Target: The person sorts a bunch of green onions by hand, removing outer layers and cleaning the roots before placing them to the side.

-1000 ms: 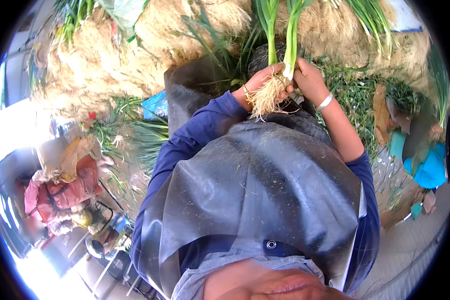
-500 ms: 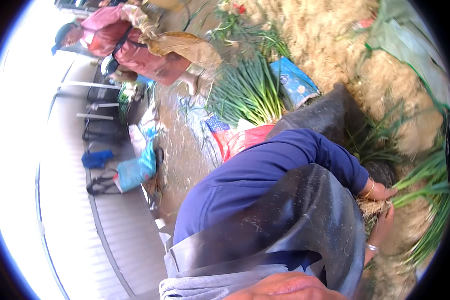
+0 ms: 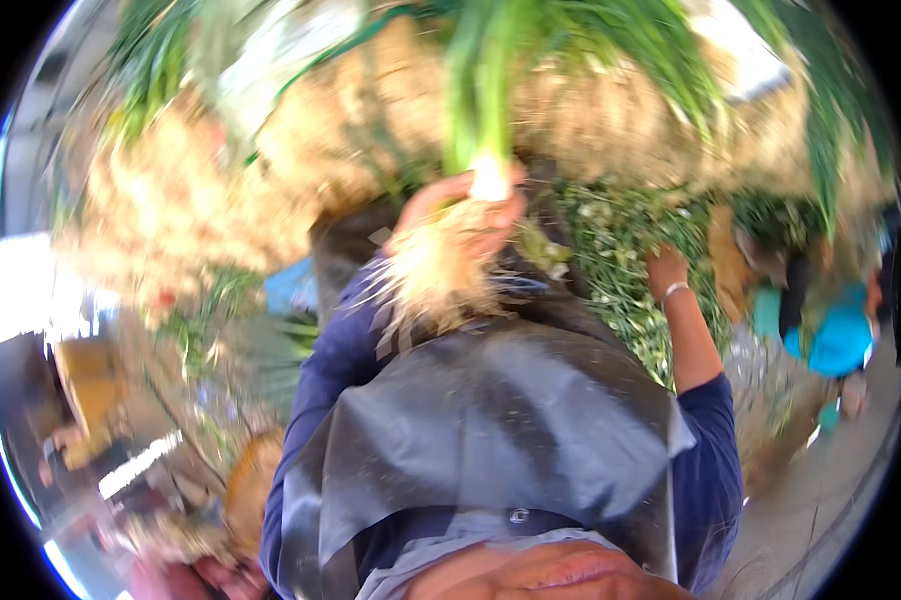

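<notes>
My left hand is wrapped round the white lower stems of a bunch of spring onions. Its long green leaves point away from me, and the pale, shaggy roots hang over my dark apron. To the right, my right hand, with a bracelet at the wrist, is down at a pile of green leaf trimmings. Motion blurs its fingers, so whether they grip anything is unclear.
A long heap of straw-coloured roots spans the far side, with more green onion leaves above it. A bright blue basin stands at the right. Another person's pinkish clothing shows at lower left.
My view has swung round to face the root heap. The hands, close together before at the onions, are now apart: the left raises the bunch before me, the right reaches to the trimmings.
</notes>
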A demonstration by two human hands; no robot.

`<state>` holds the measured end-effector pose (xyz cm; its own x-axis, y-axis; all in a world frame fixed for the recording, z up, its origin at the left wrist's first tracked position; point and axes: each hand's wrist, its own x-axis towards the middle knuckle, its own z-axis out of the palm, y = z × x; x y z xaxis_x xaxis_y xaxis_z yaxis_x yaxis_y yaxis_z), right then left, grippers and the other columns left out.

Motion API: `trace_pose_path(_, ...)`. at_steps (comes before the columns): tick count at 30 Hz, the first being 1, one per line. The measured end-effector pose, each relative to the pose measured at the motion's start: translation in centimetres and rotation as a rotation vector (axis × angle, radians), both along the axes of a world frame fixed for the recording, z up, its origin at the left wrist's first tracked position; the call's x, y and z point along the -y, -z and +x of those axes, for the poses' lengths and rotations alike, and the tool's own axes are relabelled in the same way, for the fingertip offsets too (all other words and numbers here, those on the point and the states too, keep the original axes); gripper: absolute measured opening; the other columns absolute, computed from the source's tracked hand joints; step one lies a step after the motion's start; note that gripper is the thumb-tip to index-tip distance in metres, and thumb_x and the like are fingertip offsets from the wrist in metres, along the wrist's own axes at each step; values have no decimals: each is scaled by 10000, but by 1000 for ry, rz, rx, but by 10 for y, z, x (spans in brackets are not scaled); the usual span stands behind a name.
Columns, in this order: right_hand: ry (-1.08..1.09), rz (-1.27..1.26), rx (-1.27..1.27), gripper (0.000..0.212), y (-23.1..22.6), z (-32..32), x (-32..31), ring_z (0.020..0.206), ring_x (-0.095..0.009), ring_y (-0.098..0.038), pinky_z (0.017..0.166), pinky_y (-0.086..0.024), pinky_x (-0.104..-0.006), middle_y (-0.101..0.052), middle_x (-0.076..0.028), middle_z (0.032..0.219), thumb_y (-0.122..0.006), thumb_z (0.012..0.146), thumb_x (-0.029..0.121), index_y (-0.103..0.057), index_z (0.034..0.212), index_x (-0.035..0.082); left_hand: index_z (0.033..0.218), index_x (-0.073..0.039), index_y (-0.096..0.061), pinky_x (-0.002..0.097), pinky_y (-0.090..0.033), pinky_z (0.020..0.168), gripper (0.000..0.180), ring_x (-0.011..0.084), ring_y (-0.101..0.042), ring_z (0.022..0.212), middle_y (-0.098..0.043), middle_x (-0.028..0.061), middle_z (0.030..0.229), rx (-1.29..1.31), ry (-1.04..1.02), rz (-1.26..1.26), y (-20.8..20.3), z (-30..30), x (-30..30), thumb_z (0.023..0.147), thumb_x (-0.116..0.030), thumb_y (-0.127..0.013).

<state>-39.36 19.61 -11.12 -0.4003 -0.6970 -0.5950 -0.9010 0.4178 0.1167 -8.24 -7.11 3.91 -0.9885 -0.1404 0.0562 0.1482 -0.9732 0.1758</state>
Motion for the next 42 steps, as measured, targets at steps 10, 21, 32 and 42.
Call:
trace_pose_path(10, 573, -1015, -156, 386, -21, -146, 102, 964, -385, -575, 853, -459, -446, -600, -219, 1051, -579, 845, 132, -492, 1211, 44, 1268, -34, -437, 280, -427, 602, 517, 143, -486, 663, -516, 25, 823, 302, -131, -161, 53, -53, -58, 813, -184, -632)
trace_pose_path(21, 649, -739, 1313, 253, -46, 91, 116, 654, -116, -528, 599, -439, -267, -591, -20, 772, -581, 892, 275, -587, 925, 25, 1052, -61, -514, 373, -503, 849, 215, 267, -616, 971, -588, 133, 1094, 595, 54, -196, 80, -56, -87, 851, -98, -581)
trace_pose_path(32, 597, -582, 1768, 420, -66, 98, 113, 1047, -137, -536, 891, -443, -295, -584, -73, 1176, -594, 896, 349, -585, 1168, 29, 1124, 24, -518, 296, -514, 718, 291, 203, -620, 840, -603, 94, 1024, 582, -197, -277, 72, -36, -78, 866, -106, -552)
trace_pose_path(42, 679, -910, 1449, 200, -34, 63, 168, 647, -95, -549, 620, -453, -230, -589, -11, 772, -618, 883, 265, -551, 869, 77, 781, -21, -609, 251, -396, 468, 131, 117, -514, 509, -564, 25, 637, 924, -405, -595, 109, -40, -81, 819, -145, -623)
